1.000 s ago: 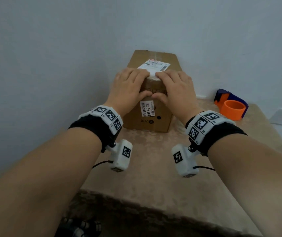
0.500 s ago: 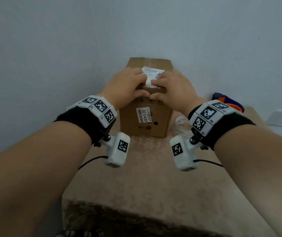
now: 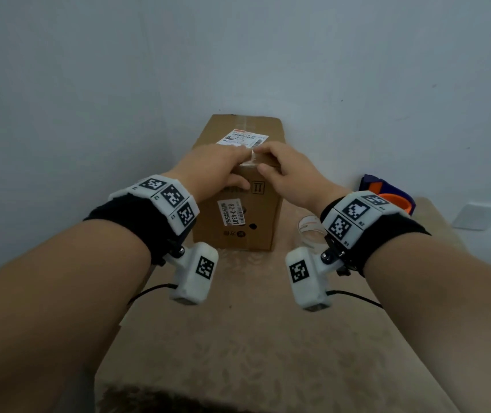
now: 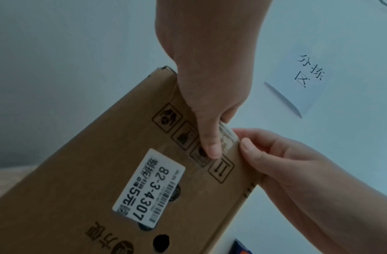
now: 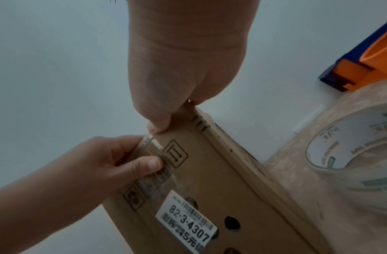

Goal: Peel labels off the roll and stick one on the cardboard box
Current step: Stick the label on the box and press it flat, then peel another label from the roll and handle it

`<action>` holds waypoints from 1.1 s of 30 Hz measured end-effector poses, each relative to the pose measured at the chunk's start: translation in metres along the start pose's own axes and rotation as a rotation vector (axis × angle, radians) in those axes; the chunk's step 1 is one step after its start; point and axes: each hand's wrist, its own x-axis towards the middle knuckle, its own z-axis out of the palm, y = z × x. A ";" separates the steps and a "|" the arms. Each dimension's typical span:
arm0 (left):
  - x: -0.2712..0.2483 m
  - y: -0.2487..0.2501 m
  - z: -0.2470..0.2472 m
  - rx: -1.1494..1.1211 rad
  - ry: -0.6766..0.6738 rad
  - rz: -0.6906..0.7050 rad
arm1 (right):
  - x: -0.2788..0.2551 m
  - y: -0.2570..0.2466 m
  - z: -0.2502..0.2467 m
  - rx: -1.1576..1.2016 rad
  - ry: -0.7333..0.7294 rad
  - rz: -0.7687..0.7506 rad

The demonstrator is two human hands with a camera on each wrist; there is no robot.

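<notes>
A tall cardboard box (image 3: 263,222) stands on the table against the wall. A white printed label (image 3: 242,138) lies stuck on its top, and a smaller one (image 3: 232,212) on its front. My left hand (image 3: 232,165) grips the top front edge, fingers over the top, thumb (image 4: 209,147) pressed on the front face. My right hand (image 3: 268,158) holds the same edge just to the right, thumb tip (image 5: 157,126) on the rim. A wrinkled strip of clear tape (image 4: 228,137) folds over the edge between the two thumbs. No label roll is in view.
A roll of clear tape (image 5: 351,154) lies on the beige table (image 3: 253,338) right of the box. Behind it at the far right sits an orange and blue tape dispenser (image 3: 387,195). A handwritten paper note (image 4: 305,77) hangs on the wall.
Both hands slid back from the top label to the box's front edge, uncovering more of that label. My head view pulled back and lifted a little.
</notes>
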 end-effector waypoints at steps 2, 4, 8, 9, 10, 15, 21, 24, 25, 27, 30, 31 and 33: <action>0.001 -0.005 -0.006 0.001 -0.036 -0.013 | -0.001 0.000 0.001 0.014 0.003 0.019; 0.000 -0.005 -0.011 0.018 -0.081 -0.042 | -0.008 0.002 0.000 0.007 0.029 0.047; -0.001 0.015 -0.020 0.088 -0.132 -0.138 | -0.031 0.014 -0.016 -0.041 0.086 0.166; -0.001 0.023 -0.021 0.125 -0.110 -0.147 | -0.039 0.018 -0.022 -0.054 0.088 0.199; -0.002 0.031 -0.021 0.149 -0.064 -0.140 | -0.047 0.023 -0.028 -0.064 0.090 0.230; -0.005 0.083 -0.010 -0.019 0.144 0.085 | -0.090 0.046 -0.054 -0.045 0.066 0.386; 0.008 0.142 0.042 -0.053 -0.137 0.083 | -0.135 0.082 -0.053 0.056 0.090 0.558; 0.012 0.156 0.069 -0.105 -0.266 0.033 | -0.150 0.097 -0.046 0.106 0.087 0.653; 0.012 0.159 0.075 -0.141 -0.307 0.004 | -0.153 0.101 -0.044 0.127 0.092 0.670; 0.013 0.162 0.083 -0.156 -0.375 -0.031 | -0.158 0.104 -0.041 0.188 0.116 0.688; 0.015 0.165 0.082 -0.329 -0.345 -0.082 | -0.163 0.107 -0.042 0.224 0.127 0.671; 0.014 0.168 0.079 -0.428 -0.318 -0.099 | -0.166 0.107 -0.043 0.220 0.118 0.646; 0.010 0.171 0.070 -0.554 -0.245 -0.109 | -0.170 0.104 -0.046 0.215 0.069 0.585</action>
